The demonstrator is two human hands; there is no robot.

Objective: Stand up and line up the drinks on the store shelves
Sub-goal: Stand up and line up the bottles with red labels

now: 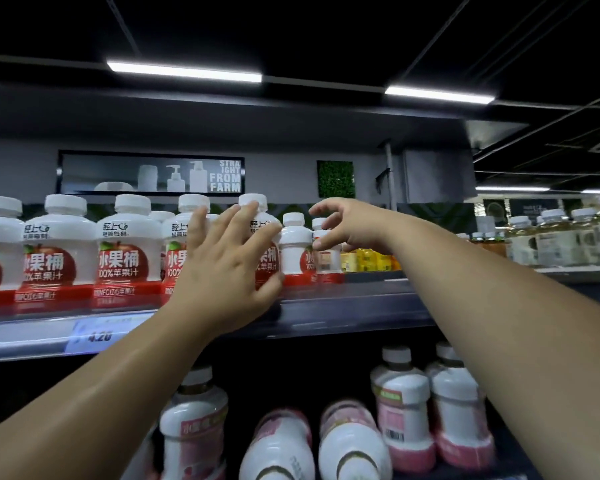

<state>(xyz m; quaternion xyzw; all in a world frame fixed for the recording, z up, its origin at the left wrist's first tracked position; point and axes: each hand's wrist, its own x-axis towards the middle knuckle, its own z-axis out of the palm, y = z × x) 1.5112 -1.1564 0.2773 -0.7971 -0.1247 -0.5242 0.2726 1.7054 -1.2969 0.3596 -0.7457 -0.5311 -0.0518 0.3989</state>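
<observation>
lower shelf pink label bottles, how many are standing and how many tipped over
standing pink bottles: 3
tipped pink bottles: 2
total: 5

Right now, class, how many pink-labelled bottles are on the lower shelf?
5 pink-labelled bottles: one upright at left, two tipped over in the middle, two upright at right. Others may be hidden.

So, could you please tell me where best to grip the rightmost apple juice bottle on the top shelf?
Probably its white shoulder just under the cap, from the front-right: the rightmost bottle stands upright, a neighbour crowds its left, and the right hand hovers open there.
</observation>
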